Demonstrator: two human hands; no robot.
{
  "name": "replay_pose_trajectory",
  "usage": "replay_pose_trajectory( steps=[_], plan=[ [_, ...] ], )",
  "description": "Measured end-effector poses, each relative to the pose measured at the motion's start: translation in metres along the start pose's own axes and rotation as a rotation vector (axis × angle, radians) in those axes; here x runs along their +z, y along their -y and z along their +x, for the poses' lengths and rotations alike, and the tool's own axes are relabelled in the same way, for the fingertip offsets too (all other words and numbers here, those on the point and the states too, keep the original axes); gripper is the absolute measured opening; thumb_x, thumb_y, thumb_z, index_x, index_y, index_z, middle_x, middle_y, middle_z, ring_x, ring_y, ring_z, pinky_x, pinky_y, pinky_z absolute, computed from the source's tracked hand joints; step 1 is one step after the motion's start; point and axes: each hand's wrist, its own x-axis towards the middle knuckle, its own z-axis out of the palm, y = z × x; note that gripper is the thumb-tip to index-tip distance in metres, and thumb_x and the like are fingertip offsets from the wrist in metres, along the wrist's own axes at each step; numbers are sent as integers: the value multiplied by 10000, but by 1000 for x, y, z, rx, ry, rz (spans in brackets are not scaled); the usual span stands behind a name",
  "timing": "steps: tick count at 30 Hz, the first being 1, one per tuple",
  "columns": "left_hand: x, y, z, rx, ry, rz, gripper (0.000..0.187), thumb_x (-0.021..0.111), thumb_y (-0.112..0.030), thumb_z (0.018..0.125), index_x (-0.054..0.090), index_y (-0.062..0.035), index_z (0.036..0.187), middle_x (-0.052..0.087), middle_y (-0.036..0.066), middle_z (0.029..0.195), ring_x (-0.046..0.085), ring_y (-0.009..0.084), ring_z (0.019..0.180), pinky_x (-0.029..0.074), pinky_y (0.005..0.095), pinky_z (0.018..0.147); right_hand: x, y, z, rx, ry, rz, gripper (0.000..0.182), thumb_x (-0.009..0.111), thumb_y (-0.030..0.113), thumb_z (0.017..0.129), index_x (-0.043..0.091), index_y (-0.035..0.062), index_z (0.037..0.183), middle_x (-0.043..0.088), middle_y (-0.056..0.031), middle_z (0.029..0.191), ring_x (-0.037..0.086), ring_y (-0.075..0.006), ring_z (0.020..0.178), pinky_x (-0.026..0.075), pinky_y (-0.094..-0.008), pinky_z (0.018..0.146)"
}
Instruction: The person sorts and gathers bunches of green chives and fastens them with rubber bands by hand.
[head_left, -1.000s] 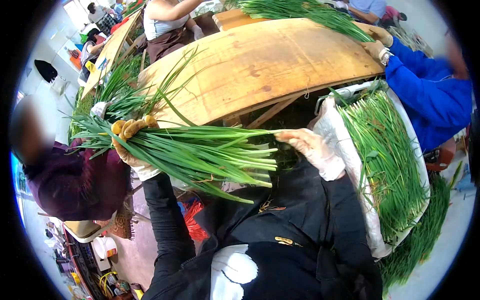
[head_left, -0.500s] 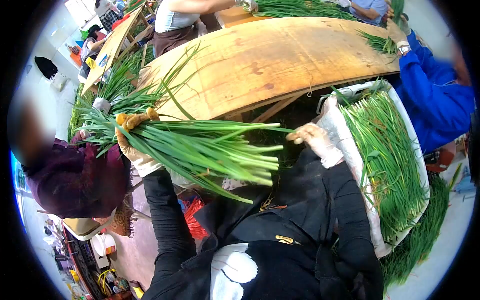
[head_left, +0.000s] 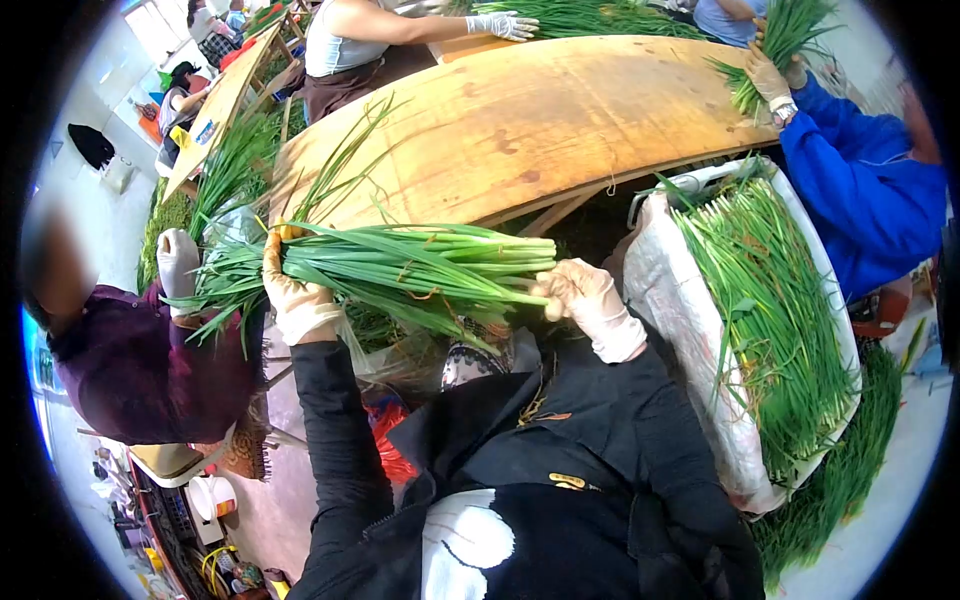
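Observation:
My left hand (head_left: 296,290), in a pale glove, is wrapped around the leafy part of a bunch of chives (head_left: 410,262). The bunch lies level in front of my chest, leaves pointing left and pale stem ends pointing right. At those stem ends is my right hand (head_left: 592,305), also gloved, its fingers closed on one or more stems at the lower edge. Exactly how many stems sit between the fingers is hidden. Long loose leaves stick up above my left hand over the table corner.
A curved wooden table (head_left: 520,120) spans the space ahead. A white crate (head_left: 690,365) full of chives stands at my right, with more greens (head_left: 850,470) on the floor beyond it. Co-workers are close by: a purple sleeve (head_left: 170,355) left, a blue sleeve (head_left: 850,200) right.
My right hand has moved left onto the stem ends and closed there. The bunch is more gathered and level. At right, the blue-sleeved person's bunch now shows above the table.

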Motion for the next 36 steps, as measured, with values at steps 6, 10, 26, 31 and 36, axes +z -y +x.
replay_pose_trajectory(
  steps=[6, 10, 26, 31, 36],
  plan=[
    [-7, -6, 6, -29, -18, -23, 144, 570, -98, 764, 569, 5, 865, 609, 113, 820, 585, 210, 742, 487, 324, 717, -39, -17, 4, 6, -112, -181, 351, 612, 96, 765, 504, 89, 1098, 582, -37, 845, 547, -98, 749, 456, -232, 703],
    [-4, 10, 6, -12, 5, 14, 160, 555, -119, 785, 570, 4, 887, 609, 114, 834, 585, 206, 753, 487, 316, 720, -8, 1, 8, 58, 258, 144, 498, 641, 63, 727, 437, 21, 1180, 545, -75, 1064, 501, -120, 955, 408, -246, 842],
    [21, 25, 12, -40, -78, 245, 250, 493, -69, 841, 447, -38, 1084, 549, 59, 976, 538, 120, 822, 484, 238, 706, -10, -28, 20, -82, 152, -456, 391, 590, 276, 783, 539, 12, 1066, 558, -128, 1047, 498, -230, 1002, 374, -286, 856],
    [22, 32, 6, 141, 69, 593, 149, 478, -213, 859, 556, -92, 895, 583, 41, 811, 561, 171, 709, 497, 321, 637, 0, -30, 20, -578, 73, -1090, 255, 575, 230, 738, 596, 75, 940, 611, -58, 906, 565, -236, 832, 440, -332, 734],
    [26, 29, 11, -35, 70, 202, 138, 492, -175, 854, 558, -58, 884, 583, 37, 814, 552, 148, 730, 481, 289, 679, -11, -65, 25, -169, -24, -209, 169, 584, 217, 725, 619, 92, 833, 611, -50, 818, 567, -221, 788, 439, -317, 682]
  ],
)
